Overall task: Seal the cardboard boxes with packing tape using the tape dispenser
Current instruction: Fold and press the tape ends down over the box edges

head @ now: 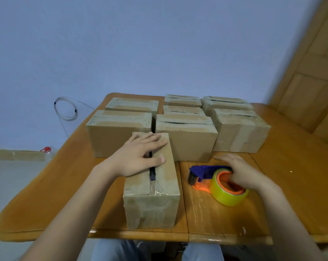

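- My left hand (140,157) lies flat, fingers straight, on the near box (151,204) at centre frame, across its open seam.
- My right hand (242,172) rests on the tape dispenser (206,176), right of that box on the table (225,213). It is blurred, so I cannot tell whether it grips.
- More boxes (189,140) crowd directly behind.

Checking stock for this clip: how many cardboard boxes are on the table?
8. Front box under the left hand; middle-row boxes left, centre, right; back-row boxes left, two centre, right. More may hide behind.
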Available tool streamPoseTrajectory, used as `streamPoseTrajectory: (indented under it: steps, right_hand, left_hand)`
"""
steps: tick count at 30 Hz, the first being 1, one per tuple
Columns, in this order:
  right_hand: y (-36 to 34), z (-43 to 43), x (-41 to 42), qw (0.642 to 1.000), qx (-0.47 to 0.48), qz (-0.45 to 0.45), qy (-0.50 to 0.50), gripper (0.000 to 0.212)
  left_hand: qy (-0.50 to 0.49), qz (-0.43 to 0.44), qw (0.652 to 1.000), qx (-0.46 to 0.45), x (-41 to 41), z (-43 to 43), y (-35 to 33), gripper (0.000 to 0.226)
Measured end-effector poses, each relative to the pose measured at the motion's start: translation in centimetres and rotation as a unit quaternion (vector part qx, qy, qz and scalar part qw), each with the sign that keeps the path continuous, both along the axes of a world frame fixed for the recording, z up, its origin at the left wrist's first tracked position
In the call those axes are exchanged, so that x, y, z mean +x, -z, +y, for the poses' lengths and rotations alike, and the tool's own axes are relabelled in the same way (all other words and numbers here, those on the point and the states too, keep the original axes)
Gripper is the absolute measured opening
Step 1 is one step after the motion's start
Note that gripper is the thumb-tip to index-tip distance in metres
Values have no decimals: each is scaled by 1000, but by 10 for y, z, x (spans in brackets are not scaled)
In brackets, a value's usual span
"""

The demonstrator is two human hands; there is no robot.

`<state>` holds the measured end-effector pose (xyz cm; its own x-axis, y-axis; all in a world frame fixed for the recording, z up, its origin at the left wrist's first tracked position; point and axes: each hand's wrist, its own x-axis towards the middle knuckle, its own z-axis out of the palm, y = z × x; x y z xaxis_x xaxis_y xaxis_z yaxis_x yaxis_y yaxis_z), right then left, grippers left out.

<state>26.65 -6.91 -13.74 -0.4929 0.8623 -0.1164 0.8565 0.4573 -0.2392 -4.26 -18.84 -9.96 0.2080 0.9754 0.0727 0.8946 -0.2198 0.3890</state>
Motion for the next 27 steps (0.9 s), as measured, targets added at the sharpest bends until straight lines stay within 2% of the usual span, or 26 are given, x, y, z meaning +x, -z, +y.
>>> streamPoseTrajectory:
  steps: [2, 4, 9, 11, 15, 19, 21, 23, 25, 27]
  right_hand:
    - [8, 9, -2, 997, 9, -70, -9, 73]
    - [15, 16, -7, 996, 16, -90, -19, 67]
    - [11, 18, -12, 998, 6, -50, -31, 37]
    - [3, 17, -8, 998, 53, -5, -23, 36]
    - [-26, 12, 4, 979, 135, 151, 20, 48]
    - [-67, 6, 0, 953, 209, 219, -3, 45]
    - [-87, 2, -8, 946, 213, 241, -31, 42]
    - [-102, -2, -16, 939, 222, 253, -69, 41]
    - [-113, -4, -24, 936, 226, 253, -94, 44]
    - [-121, -5, -30, 934, 229, 252, -105, 46]
  left_hand:
    - [1, -6, 1000, -6, -1, 1, 2, 83]
    - [0, -8, 1000, -10, -1, 1, 2, 77]
    - [0, 9, 1000, -25, 2, -2, 0, 69]
    - [3, 22, 999, -24, 4, -4, 0, 71]
    - [20, 36, 999, -17, 17, -12, 2, 82]
    - [36, 28, 999, 4, 41, -19, 2, 75]
    - [50, 4, 999, 15, 50, -20, 3, 70]
    - [41, -58, 997, 40, 52, -19, 1, 65]
    - [-9, -146, 985, 92, 50, -16, -5, 59]
    - [-64, -199, 963, 168, 49, -12, -16, 58]
